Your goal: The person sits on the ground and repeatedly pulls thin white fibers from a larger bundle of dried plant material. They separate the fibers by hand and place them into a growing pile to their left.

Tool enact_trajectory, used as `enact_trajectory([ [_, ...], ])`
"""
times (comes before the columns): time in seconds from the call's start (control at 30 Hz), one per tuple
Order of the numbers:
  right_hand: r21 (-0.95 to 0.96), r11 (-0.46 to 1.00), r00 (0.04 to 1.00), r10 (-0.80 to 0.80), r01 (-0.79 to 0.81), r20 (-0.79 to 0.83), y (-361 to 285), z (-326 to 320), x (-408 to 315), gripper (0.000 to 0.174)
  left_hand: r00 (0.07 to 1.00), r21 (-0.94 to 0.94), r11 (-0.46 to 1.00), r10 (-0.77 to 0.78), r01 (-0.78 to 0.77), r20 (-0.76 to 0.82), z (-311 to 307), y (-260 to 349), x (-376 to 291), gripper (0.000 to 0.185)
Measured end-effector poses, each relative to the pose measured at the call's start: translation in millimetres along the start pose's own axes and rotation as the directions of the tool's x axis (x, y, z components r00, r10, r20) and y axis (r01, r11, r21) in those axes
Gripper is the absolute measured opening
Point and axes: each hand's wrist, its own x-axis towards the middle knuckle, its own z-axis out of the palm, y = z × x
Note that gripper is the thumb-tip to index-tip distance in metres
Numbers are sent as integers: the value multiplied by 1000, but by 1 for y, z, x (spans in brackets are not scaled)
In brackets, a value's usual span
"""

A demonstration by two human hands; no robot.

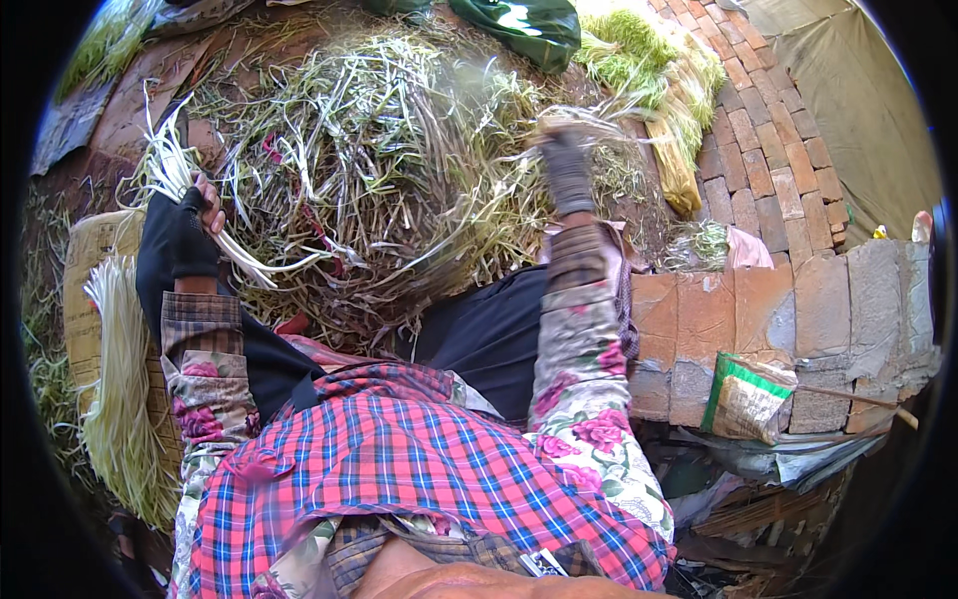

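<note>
My left hand (203, 217), in a black fingerless glove, is closed round a bunch of pale stalks (168, 161) whose ends stick out above and below the fist. Motion blurs my right hand (565, 161), in a dark glove, at the right side of the heap; blurred pale strands lie at its fingers, but whether they are gripped I cannot tell. Between the hands spreads a large heap of loose stalks and leaf scraps (397, 165). A neat bundle of long pale stalks (123, 389) lies on a flattened cardboard piece (82, 314) beside my left arm.
At the upper right, pale green stalks (644, 67) are piled beside a brick path (778, 157). A dark green plastic sheet (524, 30) lies at the top. On the low brick ledge (703, 314) at the right rests a green-and-white packet (748, 397) near a thin stick (853, 393).
</note>
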Motion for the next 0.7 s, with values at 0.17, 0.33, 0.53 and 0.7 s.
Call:
enact_trajectory([
  [0.17, -326, 935, 917, 248, -142, 312, -12, 112, -16, 45, 996, -23, 996, -82, 83, 29, -15, -23, 1, 10],
  [0.33, -548, 835, 985, 48, 51, 166, 0, 142, -15, 61, 994, -4, 994, -106, 106, 26, -6, -26, 0, 10],
  [0.53, -564, 812, 983, -62, 149, 171, -23, 144, -34, 50, 993, 16, 993, -115, 115, -15, 19, -24, -9, 10],
  [0.7, -637, 771, 808, 375, 0, 454, -46, 147, -55, 36, 994, 24, 993, -112, 112, 8, 19, -26, -10, 10],
])
